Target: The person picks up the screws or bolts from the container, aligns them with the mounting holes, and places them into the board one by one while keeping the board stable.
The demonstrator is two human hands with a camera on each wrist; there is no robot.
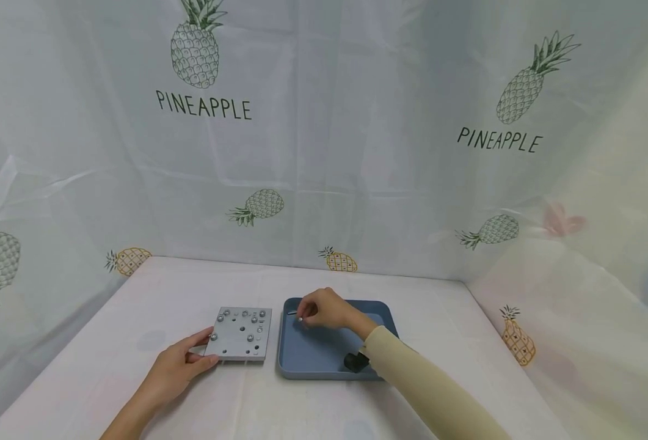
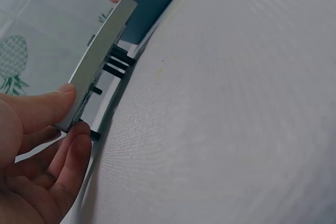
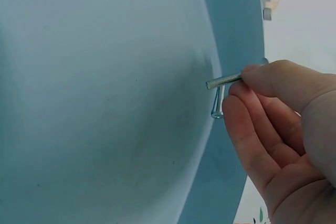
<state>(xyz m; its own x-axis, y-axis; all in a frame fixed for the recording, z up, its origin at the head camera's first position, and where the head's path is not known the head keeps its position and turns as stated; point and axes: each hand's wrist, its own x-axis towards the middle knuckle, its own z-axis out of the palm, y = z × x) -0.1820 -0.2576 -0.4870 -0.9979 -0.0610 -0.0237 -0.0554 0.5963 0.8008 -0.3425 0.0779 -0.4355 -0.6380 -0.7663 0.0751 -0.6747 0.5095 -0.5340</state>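
Note:
A square silver metal plate (image 1: 231, 340) has several round-headed screws set in its face and some bare holes. My left hand (image 1: 172, 370) grips its left edge, thumb on one side and fingers on the other. In the left wrist view dark screw ends (image 2: 119, 60) jut from the plate's underside, close to the cloth. Over the blue tray (image 1: 318, 357), my right hand (image 1: 328, 309) pinches a threaded metal screw (image 3: 224, 81) between thumb and fingers. Another screw (image 3: 217, 112) lies in the tray by its wall, partly hidden behind the fingers and the held screw.
The tray stands to the right of the plate, a narrow gap between them. A black object (image 1: 355, 362), partly behind the right sleeve (image 1: 406, 366), shows over the tray's near right part. A pale cloth (image 1: 247, 403) covers the table, and a pineapple-print curtain (image 1: 356, 153) hangs behind.

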